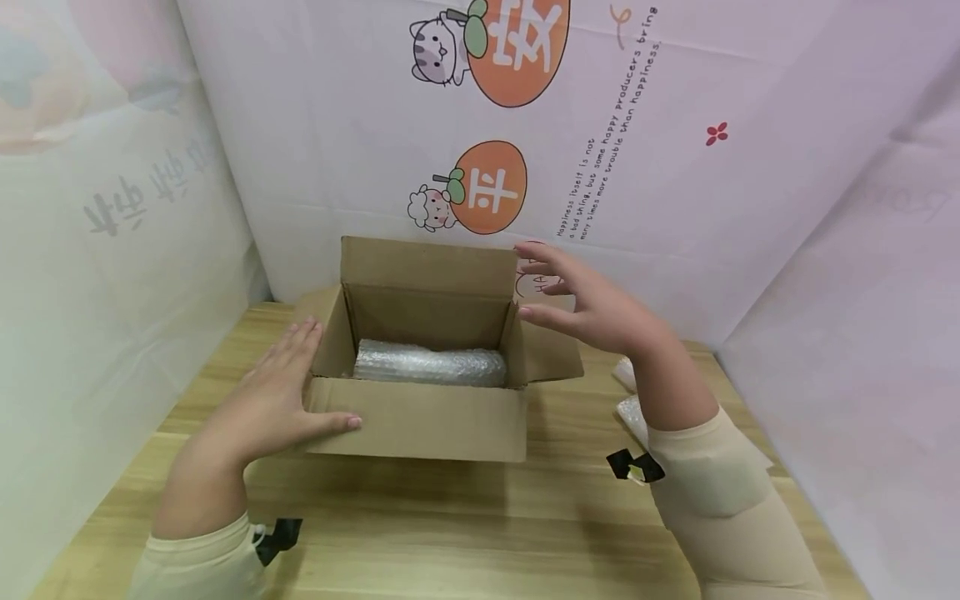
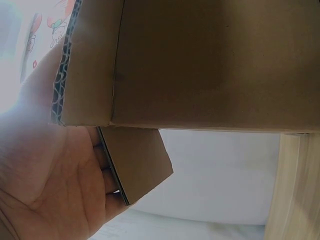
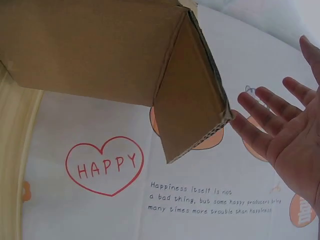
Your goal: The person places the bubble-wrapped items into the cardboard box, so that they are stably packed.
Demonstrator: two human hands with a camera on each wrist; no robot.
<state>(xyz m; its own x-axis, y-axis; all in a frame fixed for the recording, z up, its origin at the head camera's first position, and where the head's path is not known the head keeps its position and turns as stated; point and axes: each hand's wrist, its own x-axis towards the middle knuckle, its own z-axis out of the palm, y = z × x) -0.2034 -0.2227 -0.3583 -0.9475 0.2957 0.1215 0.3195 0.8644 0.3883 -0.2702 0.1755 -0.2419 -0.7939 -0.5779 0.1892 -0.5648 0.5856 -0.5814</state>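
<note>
An opened cardboard box point(image 1: 420, 421) stands on the wooden table with its flaps folded outward. Inside it lies a roll wrapped in bubble wrap point(image 1: 431, 365); the wrap hides what it contains. My left hand point(image 1: 281, 383) rests against the box's left side, its fingers extended along the left flap point(image 2: 137, 162) and its thumb over the front flap. In the left wrist view the fingertips are hidden behind that flap. Near the back right corner, my right hand point(image 1: 592, 304) hovers with fingers spread and holds nothing. The right wrist view shows its fingers point(image 3: 260, 112) close to a flap's edge.
Two bubble-wrapped pieces point(image 1: 632, 417) lie on the table point(image 1: 450, 525), partly hidden by my right forearm. White printed sheets point(image 1: 315, 150) form walls at the back, left and right; the back sheet comes close behind the box.
</note>
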